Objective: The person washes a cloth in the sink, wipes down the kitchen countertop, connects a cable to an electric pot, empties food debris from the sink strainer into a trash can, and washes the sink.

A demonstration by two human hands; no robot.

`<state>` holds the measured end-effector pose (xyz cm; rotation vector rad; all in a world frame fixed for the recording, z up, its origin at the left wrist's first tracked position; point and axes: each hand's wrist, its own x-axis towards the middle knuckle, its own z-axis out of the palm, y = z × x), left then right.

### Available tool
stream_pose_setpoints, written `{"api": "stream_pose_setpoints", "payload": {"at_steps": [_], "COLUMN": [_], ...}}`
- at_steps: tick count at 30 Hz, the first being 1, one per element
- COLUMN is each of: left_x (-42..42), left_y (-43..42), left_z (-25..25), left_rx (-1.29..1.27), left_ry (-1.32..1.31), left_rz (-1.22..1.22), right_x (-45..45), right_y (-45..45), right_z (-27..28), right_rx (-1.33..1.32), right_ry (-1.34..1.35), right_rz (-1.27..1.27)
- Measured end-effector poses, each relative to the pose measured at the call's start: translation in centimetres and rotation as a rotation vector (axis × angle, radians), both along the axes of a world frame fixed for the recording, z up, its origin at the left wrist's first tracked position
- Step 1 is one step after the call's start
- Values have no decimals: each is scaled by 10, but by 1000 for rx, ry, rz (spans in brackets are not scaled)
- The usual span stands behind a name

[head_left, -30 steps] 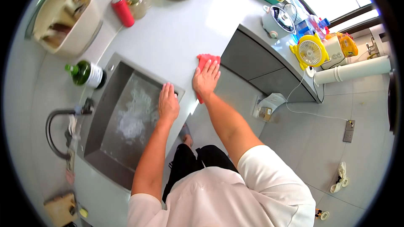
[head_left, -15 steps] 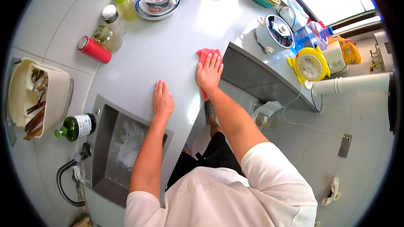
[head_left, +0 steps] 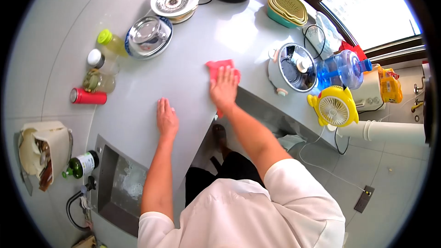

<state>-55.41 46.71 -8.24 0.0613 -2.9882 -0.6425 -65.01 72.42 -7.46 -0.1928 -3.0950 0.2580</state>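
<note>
Flatly, the right hand (head_left: 223, 92) presses soft red cloth (head_left: 221, 70) at twelve o'clock; the left hand (head_left: 167, 118) lies open, palm hidden.

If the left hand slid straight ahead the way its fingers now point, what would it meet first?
After some bare grey countertop, the left hand would probably meet the blue-rimmed dish holding clear glassware, though the wide, curved view leaves the exact line uncertain.

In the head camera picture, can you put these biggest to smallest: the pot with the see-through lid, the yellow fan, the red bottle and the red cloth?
1. Pot
2. Yellow fan
3. Red bottle

Not ranked: red cloth, because the right hand hides part.
</note>
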Motion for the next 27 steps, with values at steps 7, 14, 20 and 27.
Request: {"api": "stream_pose_setpoints", "payload": {"at_steps": [7,14,20,27], "left_x": [-32,-61,-81,-85], "left_y": [38,38,41,45], "left_z": [-18,-11,-33,-21], "left_rx": [-40,-110,-208,-202], "left_ry": [23,-17,75,42], "left_rz": [57,66,117,93], "right_x": [-96,-58,-113,-179], "right_y": [2,30,105,13], "right_z": [-7,-6,-11,-6], "right_rx": [-73,-170,-29,-42], "right_ry": [46,7,53,6], "right_rz": [-3,84,-286,110]}}
